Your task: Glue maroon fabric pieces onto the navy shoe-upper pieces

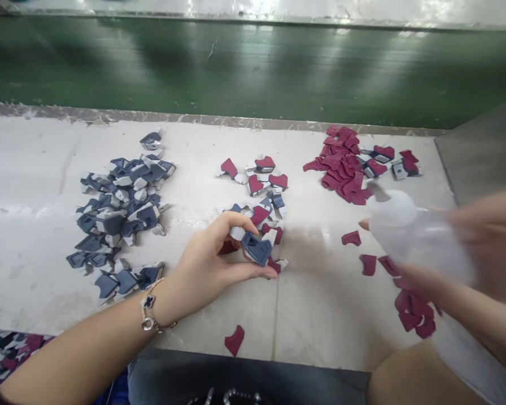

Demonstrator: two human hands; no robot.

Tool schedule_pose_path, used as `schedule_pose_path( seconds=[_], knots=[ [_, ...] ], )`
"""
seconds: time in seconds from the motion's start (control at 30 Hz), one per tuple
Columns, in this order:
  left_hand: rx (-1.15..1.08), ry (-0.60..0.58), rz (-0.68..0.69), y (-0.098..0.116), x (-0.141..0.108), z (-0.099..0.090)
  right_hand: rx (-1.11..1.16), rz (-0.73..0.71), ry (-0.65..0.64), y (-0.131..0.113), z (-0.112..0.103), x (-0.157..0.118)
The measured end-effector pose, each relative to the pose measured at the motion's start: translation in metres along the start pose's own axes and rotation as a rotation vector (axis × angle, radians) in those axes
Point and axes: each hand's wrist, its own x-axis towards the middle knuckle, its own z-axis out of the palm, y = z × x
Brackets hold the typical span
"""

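Note:
My left hand (213, 256) pinches a blue and light-grey part (257, 247) between thumb and fingers, over a middle cluster of blue, grey and maroon parts (261, 212). At the right, my right hand (484, 261) is smeared by motion and wrapped round a translucent white bottle (421, 239). The bottle's narrow end points left, below a heap of maroon pieces (341, 163). Loose maroon pieces (367, 264) lie below and left of the bottle. One maroon piece (235, 340) rests near the table's front edge.
Many blue and grey parts (122, 208) are piled at the left. A few maroon-topped parts (405, 164) lie at the back right. Behind the white table (312, 315) runs a green panel (236, 73). A grey wall (484, 146) stands at the right.

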Motion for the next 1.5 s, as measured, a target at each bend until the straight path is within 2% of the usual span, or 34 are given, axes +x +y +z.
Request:
schedule_pose_path(
  seconds=[0.13, 0.23, 0.4, 0.47, 0.53, 0.57, 0.6, 0.67, 0.7, 0.77, 0.87, 1.07, 1.17, 1.23, 1.33, 1.4, 1.5],
  knots=[
    [-0.029, 0.062, 0.006, -0.002, 0.004, -0.004, -0.033, 0.031, -0.117, -0.004, 0.021, 0.011],
    [-0.106, 0.113, 0.015, 0.000, 0.007, -0.005, -0.133, 0.078, -0.155, 0.016, 0.036, 0.004],
    [-0.257, 0.126, 0.037, -0.001, 0.008, -0.003, -0.109, 0.101, -0.151, 0.055, 0.051, -0.008],
    [-0.241, 0.137, 0.056, -0.003, 0.008, -0.002, -0.132, 0.114, -0.056, 0.054, 0.054, -0.025],
    [-0.227, 0.158, 0.065, -0.005, 0.008, -0.002, -0.218, 0.121, 0.055, 0.042, 0.061, -0.057],
    [-0.227, 0.169, 0.068, -0.005, 0.008, -0.003, -0.270, 0.114, 0.070, 0.033, 0.067, -0.076],
    [-0.230, 0.181, 0.071, -0.006, 0.009, -0.003, -0.329, 0.049, -0.025, 0.024, 0.075, -0.097],
    [-0.231, 0.203, 0.077, -0.006, 0.009, -0.003, -0.317, -0.144, -0.357, 0.007, 0.097, -0.134],
    [-0.228, 0.211, 0.079, -0.006, 0.009, -0.003, -0.364, -0.210, -0.399, 0.002, 0.108, -0.148],
    [-0.219, 0.217, 0.088, -0.006, 0.009, -0.003, -0.491, -0.347, -0.369, -0.002, 0.129, -0.162],
    [-0.218, 0.205, 0.097, -0.005, 0.009, -0.003, -0.619, -0.498, -0.272, 0.002, 0.145, -0.157],
    [-0.211, 0.173, 0.072, -0.004, 0.010, -0.004, -0.559, -0.631, -0.291, 0.003, 0.144, -0.143],
    [-0.189, 0.173, 0.088, -0.002, 0.009, -0.004, -0.501, -0.596, -0.352, -0.006, 0.135, -0.140],
    [-0.181, 0.171, 0.090, -0.002, 0.009, -0.004, -0.356, -0.469, -0.426, -0.016, 0.125, -0.134],
    [-0.186, 0.159, 0.091, -0.001, 0.007, -0.003, -0.047, -0.196, -0.493, -0.031, 0.104, -0.119],
    [-0.157, 0.145, 0.125, -0.001, 0.004, -0.002, 0.063, -0.069, -0.462, -0.038, 0.092, -0.109],
    [-0.038, 0.122, 0.209, 0.001, -0.001, 0.001, 0.164, 0.016, -0.350, -0.040, 0.079, -0.095]
  ],
)
